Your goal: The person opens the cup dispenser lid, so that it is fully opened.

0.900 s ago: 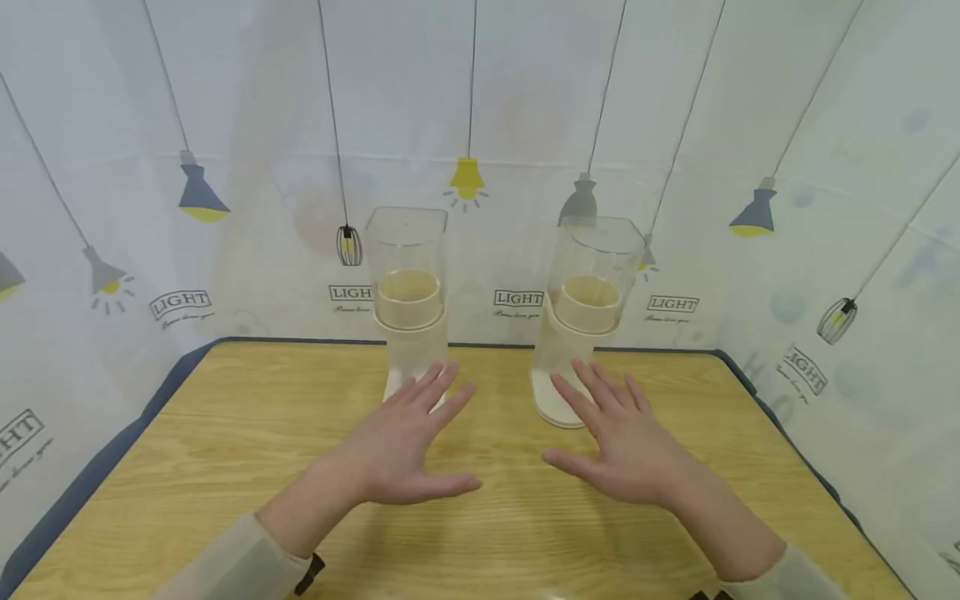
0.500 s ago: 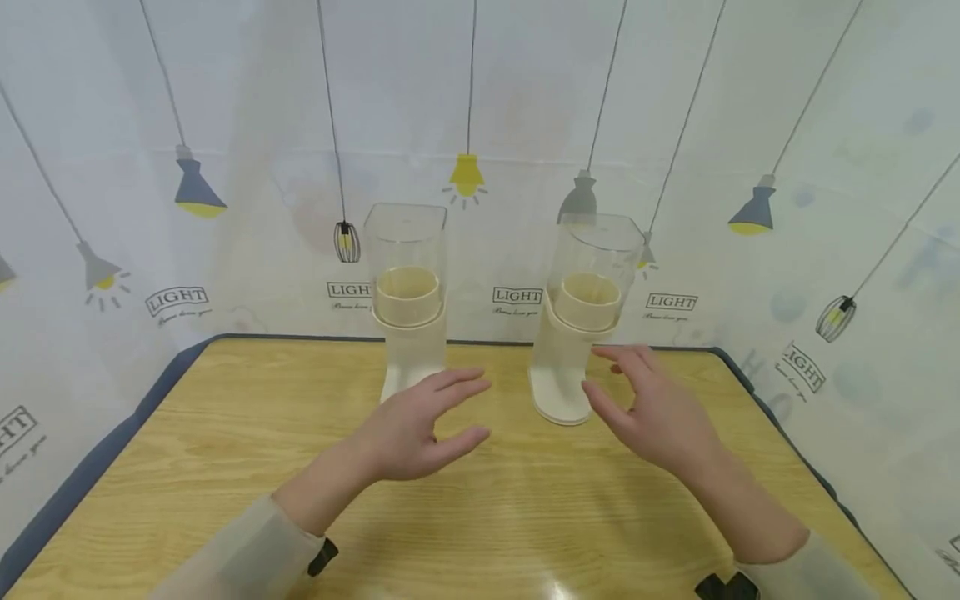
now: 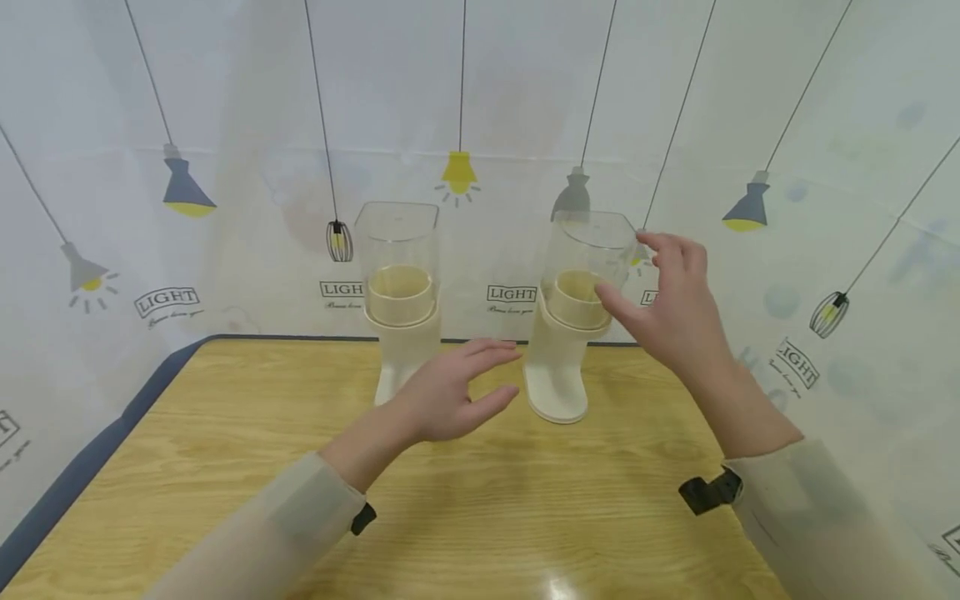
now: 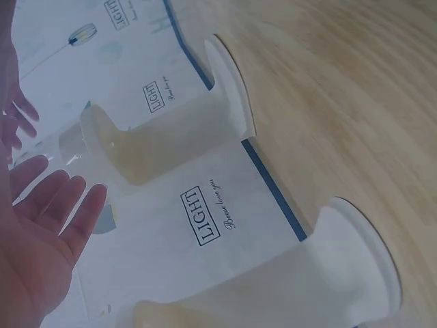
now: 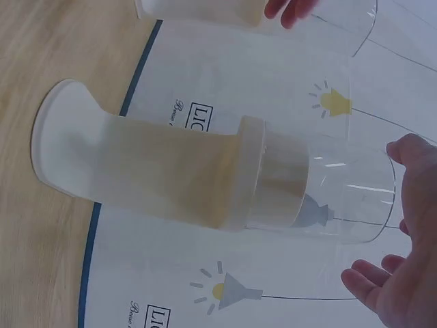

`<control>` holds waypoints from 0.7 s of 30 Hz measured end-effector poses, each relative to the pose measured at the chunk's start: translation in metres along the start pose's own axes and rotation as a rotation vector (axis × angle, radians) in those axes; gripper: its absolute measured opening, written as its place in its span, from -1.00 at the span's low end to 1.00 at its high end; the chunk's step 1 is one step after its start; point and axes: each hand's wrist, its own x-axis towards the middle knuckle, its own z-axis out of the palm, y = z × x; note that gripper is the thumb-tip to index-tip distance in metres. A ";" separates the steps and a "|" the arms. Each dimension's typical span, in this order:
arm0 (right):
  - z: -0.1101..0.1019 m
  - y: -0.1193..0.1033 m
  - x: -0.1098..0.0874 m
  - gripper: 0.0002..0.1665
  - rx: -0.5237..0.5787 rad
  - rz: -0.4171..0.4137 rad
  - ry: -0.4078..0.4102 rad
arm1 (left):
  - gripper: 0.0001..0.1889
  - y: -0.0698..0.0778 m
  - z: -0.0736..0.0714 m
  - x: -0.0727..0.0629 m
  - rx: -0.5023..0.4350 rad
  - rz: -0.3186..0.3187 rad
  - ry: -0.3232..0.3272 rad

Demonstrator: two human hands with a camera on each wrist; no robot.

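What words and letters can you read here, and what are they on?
"LIGHT": printed again and again on the pale wall sheet.
"love you": curly writing below one LIGHT there, in the left wrist view; the word before it is too blurred.
"H": faint, on or behind the sheet at right; marks beside it are too faint.
I see no writing on the left cream stand or right cream stand.

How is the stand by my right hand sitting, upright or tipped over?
Upright. The head view shows the cream stand resting base-down on the wood-grained table, with the clear container at its top.
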 end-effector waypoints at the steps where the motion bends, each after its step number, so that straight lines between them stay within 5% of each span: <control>1: 0.000 -0.001 0.005 -0.02 0.010 0.017 -0.005 | -0.51 0.000 0.001 0.004 -0.001 -0.004 -0.004; 11: 0.009 -0.018 0.043 0.09 0.034 0.115 -0.072 | -0.50 -0.003 0.008 0.043 -0.045 -0.073 -0.057; 21: 0.021 -0.022 0.053 0.08 0.027 0.149 -0.103 | -0.42 -0.011 0.015 0.077 -0.071 -0.192 -0.124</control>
